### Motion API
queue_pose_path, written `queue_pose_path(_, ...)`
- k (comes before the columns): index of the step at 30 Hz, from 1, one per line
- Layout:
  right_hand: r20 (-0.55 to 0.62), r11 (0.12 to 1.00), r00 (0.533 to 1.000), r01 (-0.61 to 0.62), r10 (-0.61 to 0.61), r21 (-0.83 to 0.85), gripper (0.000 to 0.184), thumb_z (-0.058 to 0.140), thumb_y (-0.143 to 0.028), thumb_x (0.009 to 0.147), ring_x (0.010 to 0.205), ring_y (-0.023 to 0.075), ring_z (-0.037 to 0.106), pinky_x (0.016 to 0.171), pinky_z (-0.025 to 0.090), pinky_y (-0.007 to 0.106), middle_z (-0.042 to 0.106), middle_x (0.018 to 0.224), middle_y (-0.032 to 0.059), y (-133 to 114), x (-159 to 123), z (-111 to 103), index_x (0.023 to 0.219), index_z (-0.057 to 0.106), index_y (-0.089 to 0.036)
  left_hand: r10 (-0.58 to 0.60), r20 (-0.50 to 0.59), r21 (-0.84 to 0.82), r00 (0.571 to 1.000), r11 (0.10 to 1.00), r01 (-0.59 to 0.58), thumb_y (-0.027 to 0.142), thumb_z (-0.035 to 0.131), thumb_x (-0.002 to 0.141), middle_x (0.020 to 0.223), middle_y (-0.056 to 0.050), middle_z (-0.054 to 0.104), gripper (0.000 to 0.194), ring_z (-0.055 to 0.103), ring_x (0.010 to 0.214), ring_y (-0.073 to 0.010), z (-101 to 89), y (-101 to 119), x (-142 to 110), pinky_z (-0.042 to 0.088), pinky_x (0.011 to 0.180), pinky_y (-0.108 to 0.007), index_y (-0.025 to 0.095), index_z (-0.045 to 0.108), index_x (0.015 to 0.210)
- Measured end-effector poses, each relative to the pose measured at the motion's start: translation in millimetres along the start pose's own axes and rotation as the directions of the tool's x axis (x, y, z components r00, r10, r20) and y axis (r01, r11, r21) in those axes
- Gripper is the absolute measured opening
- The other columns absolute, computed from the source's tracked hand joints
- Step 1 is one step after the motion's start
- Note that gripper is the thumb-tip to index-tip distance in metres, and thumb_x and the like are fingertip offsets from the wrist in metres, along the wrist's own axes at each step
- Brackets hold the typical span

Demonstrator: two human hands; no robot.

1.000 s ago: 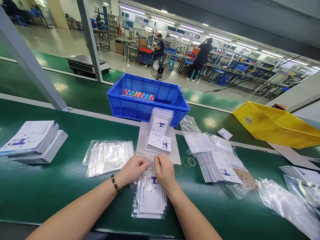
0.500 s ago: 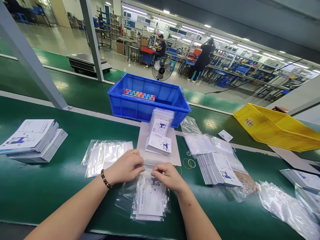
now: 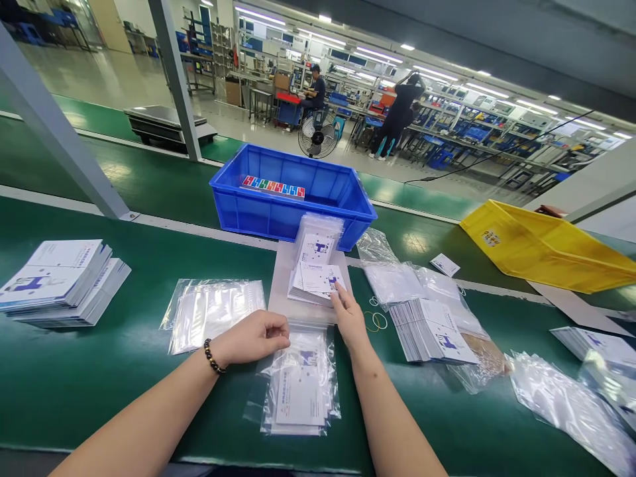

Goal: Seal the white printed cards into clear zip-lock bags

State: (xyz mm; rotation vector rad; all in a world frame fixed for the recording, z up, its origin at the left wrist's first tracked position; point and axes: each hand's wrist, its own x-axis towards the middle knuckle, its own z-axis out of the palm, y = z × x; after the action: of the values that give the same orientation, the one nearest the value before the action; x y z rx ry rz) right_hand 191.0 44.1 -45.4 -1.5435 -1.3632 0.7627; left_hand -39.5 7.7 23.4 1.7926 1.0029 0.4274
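White printed card (image 3: 315, 277) tops stack on pale grey flat sheet (image 3: 279, 288); R hand (image 3: 349, 317) fingertips at its R edge, grip I can't tell remotely. L hand (image 3: 258, 336) half-curled by clear plastic card-filled bags (image 3: 299, 397), hold unclear.

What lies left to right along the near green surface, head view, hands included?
Left card stack → flat clear bags → left hand → bagged cards → right hand → thin rings → slanted card stack → crumpled clear plastic.
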Motion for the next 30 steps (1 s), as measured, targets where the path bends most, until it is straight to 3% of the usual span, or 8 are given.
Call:
queue_pose_path(5, -0.304, 0.922, 0.948, 0.035, 0.091, 0.385, 0.042, 0.060, -0.037, 0.072, 0.104, 0.0216, 0.056, 0.091, 0.044, 0.042, 0.061, 0.112, 0.0095, -14, -1, -5, 0.107, 0.060, -0.015, 0.001, -0.003, -0.022, 1.000, 1.000, -0.001, 0.024, 0.050, 0.072, 0.064, 0.001, 0.056, 0.014, 0.050, 0.062, -0.0129, 7.6, -2, 4, 0.038, 0.058, -0.022, 0.016, 0.057, 0.063)
queue_pose_path(7, -0.335, 0.859, 0.930, 0.043, 0.152, 0.510, 0.036, 0.064, -0.036, 0.068, 0.085, 0.0194, 0.063, 0.079, 0.051, 0.040, 0.068, 0.095, 0.0071, -22, -3, -5, 0.097, 0.064, -0.015, 0.001, -0.004, -0.037, 1.000, 0.999, -0.001, 0.024, 0.049, 0.073, 0.068, 0.000, 0.058, 0.014, 0.051, 0.065, -0.0138, 9.8, -4, 5, 0.039, 0.061, -0.023, 0.017, 0.058, 0.064)
queue_pose_path(12, -0.132, 0.818, 0.974, -0.077, 0.183, 0.571, 0.022, 0.072, -0.029, 0.057, 0.056, 0.0142, 0.061, 0.055, 0.054, 0.031, 0.066, 0.065, 0.0014, -38, -11, -6, 0.072, 0.065, -0.015, -0.042, -0.069, -0.136, 0.997, 0.990, 0.032, 0.025, 0.052, 0.073, 0.078, -0.003, 0.061, 0.014, 0.055, 0.073, -0.0162, 10.7, -8, 8, 0.042, 0.068, -0.026, 0.016, 0.062, 0.067)
queue_pose_path(20, 0.149, 0.927, 0.989, -0.063, 0.007, 0.370, 0.016, 0.064, -0.028, 0.066, 0.052, 0.0100, 0.051, 0.051, 0.044, 0.025, 0.060, 0.062, -0.0013, -48, -16, -19, 0.079, 0.064, -0.018, -0.047, -0.102, -0.231, 0.994, 0.973, 0.022, 0.023, 0.056, 0.071, 0.074, -0.002, 0.062, 0.013, 0.055, 0.069, -0.0149, 11.9, -7, 9, 0.042, 0.062, -0.025, 0.015, 0.064, 0.064)
queue_pose_path(22, 0.334, 0.962, 0.940, -0.030, -0.064, 0.270, 0.011, 0.062, -0.028, 0.069, 0.057, 0.0110, 0.051, 0.057, 0.044, 0.026, 0.059, 0.064, -0.0003, -51, -18, -20, 0.072, 0.066, -0.018, -0.041, -0.127, -0.236, 0.991, 0.972, 0.010, 0.025, 0.055, 0.072, 0.072, -0.002, 0.061, 0.015, 0.054, 0.066, -0.0144, 15.0, -7, 10, 0.042, 0.061, -0.024, 0.015, 0.064, 0.064)
queue_pose_path(25, 0.639, 0.981, 0.753, 0.041, -0.157, 0.192, 0.014, 0.061, -0.029, 0.072, 0.070, 0.0132, 0.052, 0.066, 0.043, 0.027, 0.056, 0.074, 0.0015, -57, -24, -18, 0.067, 0.067, -0.018, 0.011, -0.205, -0.251, 0.979, 0.966, -0.063, 0.026, 0.055, 0.073, 0.073, -0.003, 0.059, 0.016, 0.054, 0.069, -0.0146, 20.9, -7, 10, 0.043, 0.065, -0.026, 0.016, 0.064, 0.065)
queue_pose_path(27, 0.742, 0.984, 0.652, 0.034, -0.154, 0.174, 0.013, 0.062, -0.030, 0.071, 0.071, 0.0131, 0.051, 0.067, 0.042, 0.027, 0.054, 0.075, 0.0010, -59, -28, -16, 0.066, 0.067, -0.019, 0.037, -0.243, -0.263, 0.969, 0.959, -0.103, 0.026, 0.055, 0.073, 0.076, -0.003, 0.058, 0.016, 0.054, 0.073, -0.0149, 24.4, -7, 11, 0.043, 0.069, -0.026, 0.016, 0.063, 0.063)
queue_pose_path(30, 0.750, 0.990, 0.655, -0.020, -0.093, 0.140, 0.010, 0.061, -0.027, 0.072, 0.066, 0.0123, 0.050, 0.066, 0.041, 0.027, 0.053, 0.071, -0.0002, -60, -31, -15, 0.068, 0.065, -0.019, -0.053, -0.232, -0.363, 0.971, 0.931, -0.036, 0.027, 0.060, 0.069, 0.086, -0.004, 0.059, 0.013, 0.055, 0.074, -0.0150, 27.4, -8, 12, 0.045, 0.068, -0.027, 0.017, 0.063, 0.076)
